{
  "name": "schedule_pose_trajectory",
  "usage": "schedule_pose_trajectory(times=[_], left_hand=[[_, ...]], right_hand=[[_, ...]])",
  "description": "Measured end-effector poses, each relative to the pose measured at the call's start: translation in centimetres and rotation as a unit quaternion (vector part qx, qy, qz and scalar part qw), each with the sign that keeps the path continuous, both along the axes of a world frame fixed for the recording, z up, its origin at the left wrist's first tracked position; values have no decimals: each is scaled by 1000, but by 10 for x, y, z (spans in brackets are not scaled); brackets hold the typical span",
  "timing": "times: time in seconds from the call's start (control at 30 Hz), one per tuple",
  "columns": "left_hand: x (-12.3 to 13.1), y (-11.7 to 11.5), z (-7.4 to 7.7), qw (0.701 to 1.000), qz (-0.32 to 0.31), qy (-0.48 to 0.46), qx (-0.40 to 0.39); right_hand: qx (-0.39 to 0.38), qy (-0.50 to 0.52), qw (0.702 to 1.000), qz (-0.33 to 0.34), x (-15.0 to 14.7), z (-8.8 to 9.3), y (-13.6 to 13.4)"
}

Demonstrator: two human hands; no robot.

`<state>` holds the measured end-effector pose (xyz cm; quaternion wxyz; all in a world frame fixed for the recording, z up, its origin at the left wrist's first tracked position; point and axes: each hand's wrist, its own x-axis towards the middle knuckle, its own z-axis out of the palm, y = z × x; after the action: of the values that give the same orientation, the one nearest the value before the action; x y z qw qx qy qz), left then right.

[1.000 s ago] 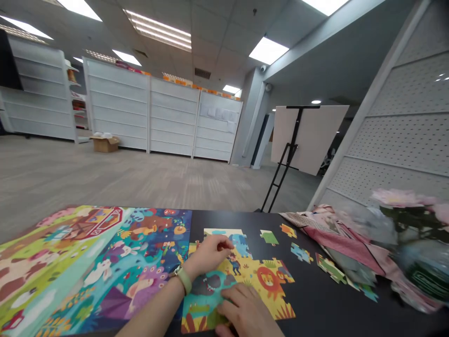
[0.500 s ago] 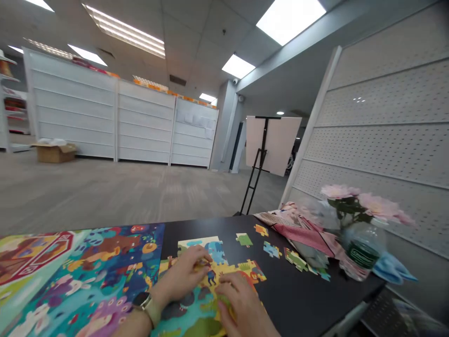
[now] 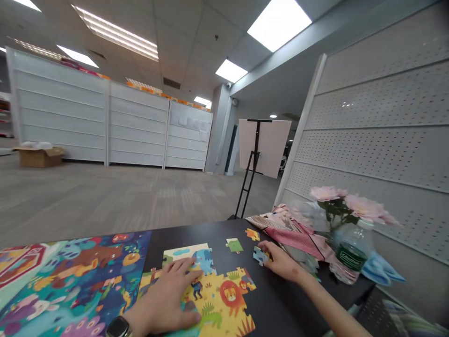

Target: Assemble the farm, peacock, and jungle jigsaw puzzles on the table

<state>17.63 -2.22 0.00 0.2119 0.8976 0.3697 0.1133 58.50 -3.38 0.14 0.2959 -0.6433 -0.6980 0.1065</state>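
Observation:
A partly joined animal puzzle (image 3: 224, 299) with a lion and a blue elephant lies on the black table (image 3: 277, 304). Across its left part rests my left hand (image 3: 171, 295), palm down with fingers spread, a watch on the wrist. My right hand (image 3: 280, 263) has its fingertips on a blue puzzle piece (image 3: 260, 255) to the right of the puzzle; its fingers are pressed together at the piece's edge. Behind these lie a green piece (image 3: 234, 245) and an orange piece (image 3: 252, 234), both loose.
A colourful illustrated sheet (image 3: 80, 281) covers the table's left side. On the right stand a water bottle (image 3: 352, 255) and pink flowers (image 3: 363, 208), beside a pink cloth (image 3: 298, 236). An easel (image 3: 256, 159) stands on the floor beyond.
My right hand has left the puzzle and moved right and away to the blue piece. My left hand has flattened and spread over the puzzle. The view has shifted slightly right.

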Motion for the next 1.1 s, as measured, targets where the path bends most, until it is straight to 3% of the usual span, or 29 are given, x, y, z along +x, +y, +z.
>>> schedule_pose_trajectory(times=[0.2,0.33,0.47,0.67,0.87,1.1], left_hand=[[10,-12,8,1000,4,18,-9],[12,-14,9,1000,16,17,10],[8,-10,5,1000,7,4,8],[7,-8,2,1000,5,-20,2],[8,-9,4,1000,12,-12,-16],[8,-9,4,1000,9,-3,-23]], right_hand=[[-5,121,991,55,-38,7,30],[-57,169,979,101,-85,-1,50],[-97,183,971,118,-117,-14,54],[-123,118,980,104,-124,-22,44],[-91,47,993,55,-122,-17,39],[-90,-8,994,67,-119,-13,31]])
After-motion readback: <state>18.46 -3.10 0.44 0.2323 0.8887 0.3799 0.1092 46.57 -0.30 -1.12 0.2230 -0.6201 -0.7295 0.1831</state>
